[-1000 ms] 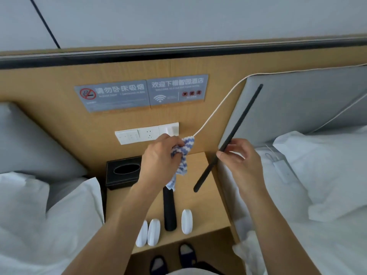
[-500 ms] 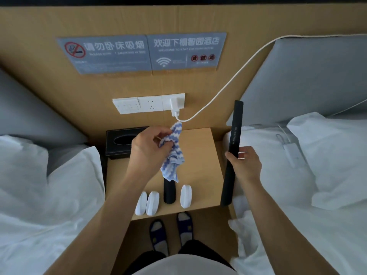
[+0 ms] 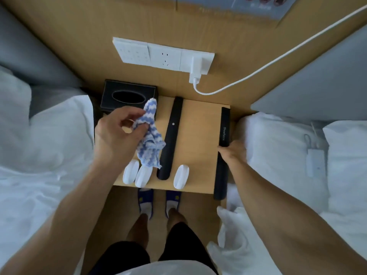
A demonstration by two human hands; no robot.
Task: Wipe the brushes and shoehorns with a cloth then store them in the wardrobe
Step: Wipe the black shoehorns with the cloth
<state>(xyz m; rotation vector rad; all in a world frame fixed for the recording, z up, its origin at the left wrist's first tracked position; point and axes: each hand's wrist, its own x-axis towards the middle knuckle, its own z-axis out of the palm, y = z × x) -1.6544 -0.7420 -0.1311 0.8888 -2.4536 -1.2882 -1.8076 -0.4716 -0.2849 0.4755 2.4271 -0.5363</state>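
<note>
Shoehorn [image 3: 223, 135] (lettered "Shoehorn") along the nightstand's [image 3: 198, 135] right edge, gripped by the right hand [image 3: 234, 153]; left hand [image 3: 117, 135] pinches a striped cloth [image 3: 149, 139].

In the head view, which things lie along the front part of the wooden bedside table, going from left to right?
first white brush → second white brush → black shoehorn → third white brush → second black shoehorn at the right edge, held by the right hand.
</note>
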